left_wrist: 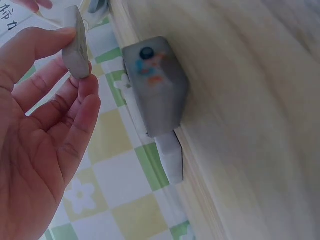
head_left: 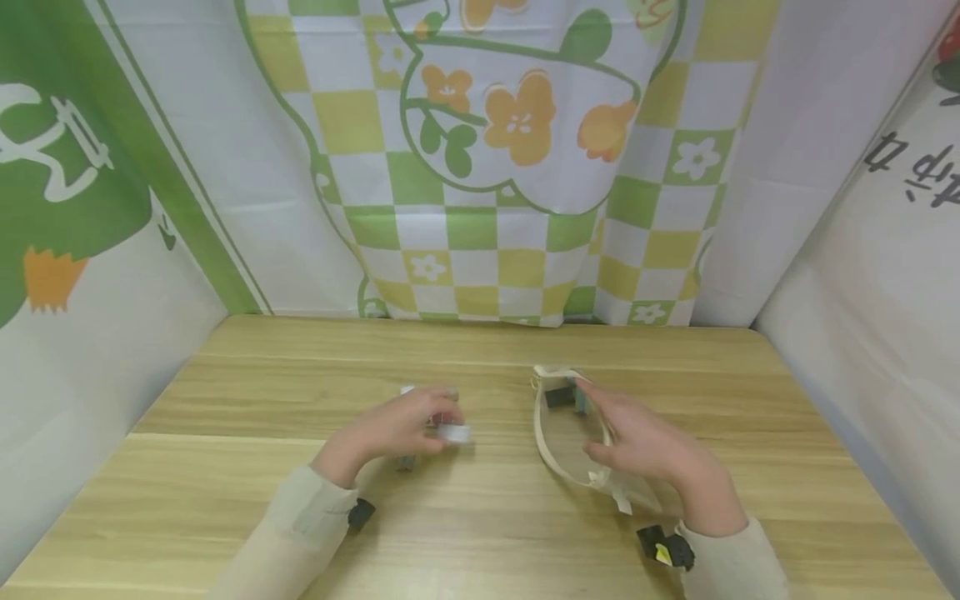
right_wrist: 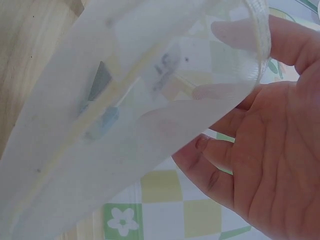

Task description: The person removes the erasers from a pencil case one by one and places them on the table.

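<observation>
My left hand [head_left: 401,425] pinches a small pale grey block [left_wrist: 75,42] between thumb and fingertips, above the table. Below and beside that hand, a grey block with a coloured print and a black dot [left_wrist: 155,85] stands by a whitish block [left_wrist: 170,157]; the head view shows them partly hidden. My right hand [head_left: 648,442] holds a translucent mesh drawstring bag [right_wrist: 55,135] by its mouth, the cream rim [head_left: 542,433] spread wide, thumb and a finger showing through the mesh. Inside the bag lie a dark block [head_left: 558,397] and a bluish block [head_left: 581,403].
The wooden table [head_left: 480,533] runs back to a checked, flowered curtain [head_left: 517,233], with printed cloth walls at both sides. Loose tie ends [head_left: 622,500] hang at the bag's near side. Black wrist cameras [head_left: 663,546] sit at the cuffs.
</observation>
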A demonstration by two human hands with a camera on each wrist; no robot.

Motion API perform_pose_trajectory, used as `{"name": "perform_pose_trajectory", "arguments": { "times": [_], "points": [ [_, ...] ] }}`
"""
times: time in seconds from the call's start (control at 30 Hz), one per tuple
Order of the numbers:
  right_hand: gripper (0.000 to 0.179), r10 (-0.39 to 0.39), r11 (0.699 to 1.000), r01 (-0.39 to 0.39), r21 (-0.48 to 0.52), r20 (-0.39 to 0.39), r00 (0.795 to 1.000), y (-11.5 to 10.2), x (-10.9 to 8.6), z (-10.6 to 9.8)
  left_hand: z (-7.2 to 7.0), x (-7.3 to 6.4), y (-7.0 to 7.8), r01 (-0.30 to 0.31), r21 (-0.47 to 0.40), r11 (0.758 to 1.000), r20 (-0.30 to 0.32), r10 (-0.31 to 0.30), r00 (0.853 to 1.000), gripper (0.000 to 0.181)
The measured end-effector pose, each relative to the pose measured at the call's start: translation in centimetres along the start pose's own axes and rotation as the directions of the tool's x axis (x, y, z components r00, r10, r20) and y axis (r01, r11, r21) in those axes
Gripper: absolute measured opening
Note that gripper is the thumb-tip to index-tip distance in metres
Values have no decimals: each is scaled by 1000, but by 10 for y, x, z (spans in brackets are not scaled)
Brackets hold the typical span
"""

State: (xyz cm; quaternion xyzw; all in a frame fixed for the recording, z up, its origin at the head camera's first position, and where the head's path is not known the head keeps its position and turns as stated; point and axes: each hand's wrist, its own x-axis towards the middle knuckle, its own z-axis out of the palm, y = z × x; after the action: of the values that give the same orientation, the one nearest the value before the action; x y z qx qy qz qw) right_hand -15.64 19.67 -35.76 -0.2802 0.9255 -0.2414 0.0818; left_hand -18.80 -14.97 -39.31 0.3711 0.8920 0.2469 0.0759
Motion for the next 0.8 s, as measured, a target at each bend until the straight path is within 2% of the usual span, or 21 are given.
{"name": "perform_pose_trajectory", "arguments": {
  "times": [0.33, 0.53, 0.8],
  "points": [
    [80, 7, 1000, -7, -1, 5, 1000, 1, -1, 0, 0, -7, -4, 50, -14, 999, 9, -50, 999, 24],
    [80, 5, 1000, -5, -7, 4, 1000, 0, 0, 1, 0, -10, -5, 55, 12, 998, 24, -56, 998, 22],
    [80, 6, 1000, -6, -17, 6, 1000, 0, 1, 1, 1, -13, -6, 72, -7, 997, 51, -72, 996, 24]
  ]
}}
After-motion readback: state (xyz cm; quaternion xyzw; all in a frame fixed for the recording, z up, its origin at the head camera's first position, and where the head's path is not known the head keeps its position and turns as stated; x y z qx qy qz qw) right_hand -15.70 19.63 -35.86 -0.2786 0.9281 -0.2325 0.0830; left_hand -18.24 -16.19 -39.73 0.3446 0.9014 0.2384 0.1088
